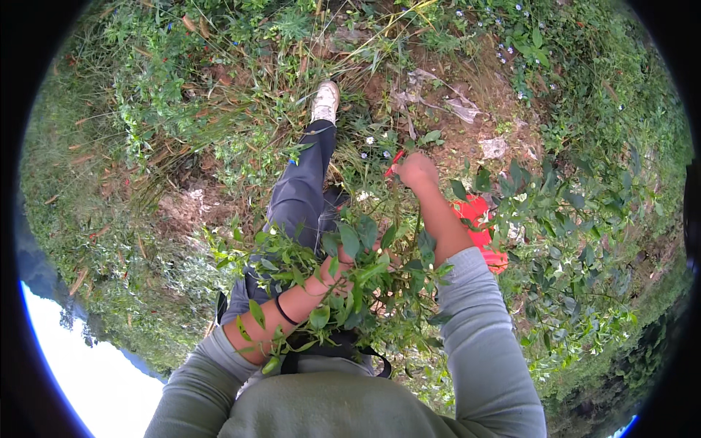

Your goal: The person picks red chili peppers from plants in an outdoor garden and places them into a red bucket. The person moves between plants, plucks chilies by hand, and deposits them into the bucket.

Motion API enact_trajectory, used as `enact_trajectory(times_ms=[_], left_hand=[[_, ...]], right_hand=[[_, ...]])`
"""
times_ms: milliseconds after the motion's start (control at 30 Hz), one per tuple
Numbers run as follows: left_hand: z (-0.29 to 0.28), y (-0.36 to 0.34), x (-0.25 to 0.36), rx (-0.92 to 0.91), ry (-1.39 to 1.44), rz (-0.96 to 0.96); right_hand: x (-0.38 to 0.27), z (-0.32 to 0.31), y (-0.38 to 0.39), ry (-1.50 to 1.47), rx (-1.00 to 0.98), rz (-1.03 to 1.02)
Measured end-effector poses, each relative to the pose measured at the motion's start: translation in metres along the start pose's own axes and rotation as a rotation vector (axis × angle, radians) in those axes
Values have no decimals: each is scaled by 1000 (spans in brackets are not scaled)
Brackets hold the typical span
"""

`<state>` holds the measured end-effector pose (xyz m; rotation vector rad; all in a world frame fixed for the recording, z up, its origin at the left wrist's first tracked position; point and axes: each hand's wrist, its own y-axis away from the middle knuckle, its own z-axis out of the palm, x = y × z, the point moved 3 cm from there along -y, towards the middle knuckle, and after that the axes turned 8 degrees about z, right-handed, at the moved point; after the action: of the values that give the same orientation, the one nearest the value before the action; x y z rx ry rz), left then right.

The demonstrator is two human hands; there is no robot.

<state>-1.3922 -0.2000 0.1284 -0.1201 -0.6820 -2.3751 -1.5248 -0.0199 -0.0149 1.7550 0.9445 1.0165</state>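
My right hand [418, 172] is stretched out ahead, its fingers closed on a slender red chili pepper [394, 163] that sticks out on its left side. My left hand [345, 257] reaches into a leafy pepper plant [369, 232] close to my body. Leaves cover most of its fingers, so their grip does not show. Pale green peppers [374, 269] hang among the leaves, one of them low down near my left forearm. Small white blossoms dot the branches.
A bright red object [478, 226], partly behind my right forearm, stands beside the plant. More leafy branches [569, 219] spread to the right. My shoe [325, 101] is on weedy ground ahead. Torn plastic film [460, 108] lies on bare soil at the upper right.
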Motion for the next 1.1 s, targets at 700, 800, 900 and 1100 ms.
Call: enact_trajectory(times_ms=[700, 800, 900, 1100], left_hand=[[3, -9, 26, -51, 31, 97], [-2, -17, 29, 30, 168, -1], [-19, -20, 19, 15, 115, -120], [-44, -44, 34, -64, 74, -163]], right_hand=[[15, 50, -51, -862, -367, 26], [7, 23, -30, -878, -663, 25], [-21, -43, 9, -1016, -695, -150], [-44, -51, -126, -489, -225, -52]])
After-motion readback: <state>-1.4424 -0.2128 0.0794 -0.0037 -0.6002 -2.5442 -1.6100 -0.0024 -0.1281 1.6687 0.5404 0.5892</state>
